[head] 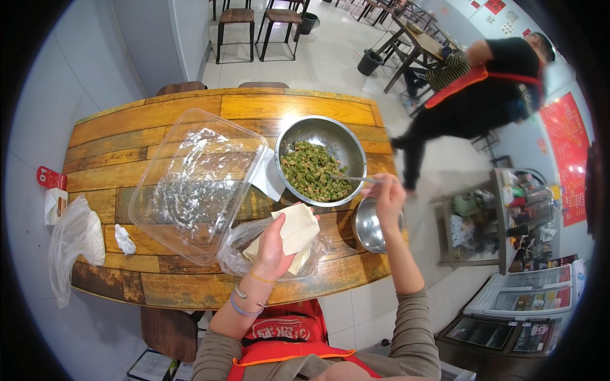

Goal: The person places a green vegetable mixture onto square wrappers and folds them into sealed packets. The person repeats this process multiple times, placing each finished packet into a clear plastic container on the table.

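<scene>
A square, pale dough wrapper [299,229] lies across the palm of my left hand [274,245], its thumb resting at one edge. Below that hand, more wrappers [299,262] show in a clear plastic bag [238,238] on the wooden table. My right hand [387,195] grips the handle of a thin metal utensil [352,178]. Its far end sits in a chopped green and pinkish filling [312,171], so its tip is hidden. The filling covers part of the inside of a large stainless steel bowl [350,138]. Partly behind my right forearm stands a smaller metal bowl [371,226].
A clear plastic tray [190,190] dusted with white powder lies left of the large bowl. White paper [269,178] is between them. Crumpled tissue [125,239], a filled plastic bag [86,233] and a tissue box [56,207] sit at the left. A person [476,95] in a red apron stands beyond the table's right side.
</scene>
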`<action>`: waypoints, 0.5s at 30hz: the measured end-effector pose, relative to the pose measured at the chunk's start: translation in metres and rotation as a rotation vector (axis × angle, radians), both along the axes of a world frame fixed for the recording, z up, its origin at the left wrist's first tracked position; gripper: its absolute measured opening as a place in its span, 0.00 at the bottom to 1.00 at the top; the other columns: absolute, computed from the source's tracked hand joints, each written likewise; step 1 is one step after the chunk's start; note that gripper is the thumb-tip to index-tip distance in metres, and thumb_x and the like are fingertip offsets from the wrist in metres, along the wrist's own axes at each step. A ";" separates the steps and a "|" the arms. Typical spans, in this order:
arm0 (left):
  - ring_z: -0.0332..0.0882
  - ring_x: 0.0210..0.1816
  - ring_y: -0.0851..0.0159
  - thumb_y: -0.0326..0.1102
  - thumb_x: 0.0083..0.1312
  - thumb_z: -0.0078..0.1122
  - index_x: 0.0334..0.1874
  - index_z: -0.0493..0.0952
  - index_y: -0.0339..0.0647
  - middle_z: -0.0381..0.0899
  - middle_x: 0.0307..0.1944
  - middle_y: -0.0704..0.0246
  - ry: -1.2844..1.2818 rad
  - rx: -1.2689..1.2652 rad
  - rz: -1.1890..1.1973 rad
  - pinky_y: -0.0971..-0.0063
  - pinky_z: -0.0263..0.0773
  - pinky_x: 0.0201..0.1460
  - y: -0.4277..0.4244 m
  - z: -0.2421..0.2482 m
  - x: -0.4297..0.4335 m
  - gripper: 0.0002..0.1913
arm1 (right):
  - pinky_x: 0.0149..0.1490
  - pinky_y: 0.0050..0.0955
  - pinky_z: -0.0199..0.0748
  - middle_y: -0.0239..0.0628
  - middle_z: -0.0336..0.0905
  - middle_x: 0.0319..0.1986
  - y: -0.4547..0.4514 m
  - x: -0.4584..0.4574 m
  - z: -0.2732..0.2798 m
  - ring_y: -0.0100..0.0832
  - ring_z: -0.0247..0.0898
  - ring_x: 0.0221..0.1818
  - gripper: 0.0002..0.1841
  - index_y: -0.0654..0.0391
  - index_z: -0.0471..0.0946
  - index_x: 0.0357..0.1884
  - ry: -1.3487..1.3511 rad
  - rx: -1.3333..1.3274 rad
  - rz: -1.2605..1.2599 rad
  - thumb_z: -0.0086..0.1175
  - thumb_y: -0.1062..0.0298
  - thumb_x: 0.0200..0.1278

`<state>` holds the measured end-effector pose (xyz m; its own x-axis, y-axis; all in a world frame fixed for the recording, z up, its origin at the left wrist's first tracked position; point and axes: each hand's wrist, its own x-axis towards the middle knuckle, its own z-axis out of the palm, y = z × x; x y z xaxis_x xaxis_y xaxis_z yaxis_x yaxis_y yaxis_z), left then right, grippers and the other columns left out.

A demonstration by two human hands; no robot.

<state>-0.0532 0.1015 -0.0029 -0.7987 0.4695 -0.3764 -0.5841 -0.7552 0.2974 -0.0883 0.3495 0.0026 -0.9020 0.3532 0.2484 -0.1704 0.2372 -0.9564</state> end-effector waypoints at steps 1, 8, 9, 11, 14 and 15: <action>0.67 0.61 0.48 0.39 0.73 0.29 0.63 0.61 0.31 0.68 0.59 0.53 0.014 0.014 0.001 0.59 0.61 0.67 0.000 0.000 0.000 0.23 | 0.31 0.23 0.78 0.40 0.77 0.25 0.003 -0.002 -0.002 0.28 0.79 0.26 0.15 0.64 0.71 0.37 -0.042 -0.092 -0.020 0.36 0.64 0.74; 0.68 0.60 0.48 0.39 0.73 0.29 0.63 0.60 0.32 0.68 0.59 0.52 -0.016 0.045 -0.004 0.59 0.62 0.66 0.004 0.002 -0.004 0.22 | 0.30 0.23 0.77 0.39 0.76 0.25 0.022 -0.008 -0.009 0.28 0.77 0.24 0.16 0.63 0.71 0.37 -0.147 -0.311 -0.115 0.38 0.60 0.74; 0.68 0.60 0.48 0.39 0.73 0.29 0.63 0.60 0.32 0.68 0.59 0.52 -0.015 0.039 -0.005 0.59 0.62 0.66 0.004 0.002 -0.004 0.23 | 0.30 0.23 0.77 0.39 0.76 0.25 0.023 -0.008 -0.009 0.28 0.77 0.24 0.16 0.63 0.71 0.38 -0.150 -0.326 -0.115 0.38 0.60 0.74; 0.68 0.60 0.48 0.39 0.73 0.29 0.63 0.60 0.31 0.68 0.59 0.51 -0.011 0.030 -0.010 0.59 0.62 0.65 0.005 0.001 -0.005 0.23 | 0.31 0.23 0.77 0.39 0.76 0.25 0.023 -0.007 -0.008 0.28 0.77 0.24 0.16 0.63 0.71 0.38 -0.128 -0.322 -0.109 0.38 0.60 0.74; 0.68 0.60 0.48 0.39 0.73 0.28 0.63 0.60 0.30 0.68 0.59 0.51 0.003 0.013 -0.019 0.59 0.62 0.65 0.005 0.001 -0.006 0.23 | 0.32 0.23 0.78 0.38 0.76 0.25 0.015 -0.003 -0.005 0.28 0.77 0.25 0.15 0.63 0.71 0.38 -0.036 -0.195 -0.079 0.37 0.62 0.74; 0.68 0.60 0.48 0.39 0.73 0.28 0.63 0.60 0.30 0.68 0.59 0.51 0.011 0.004 -0.020 0.59 0.63 0.65 0.005 0.000 -0.006 0.23 | 0.32 0.23 0.78 0.38 0.76 0.25 0.010 -0.002 -0.005 0.27 0.77 0.26 0.15 0.64 0.70 0.38 0.009 -0.105 -0.065 0.37 0.62 0.75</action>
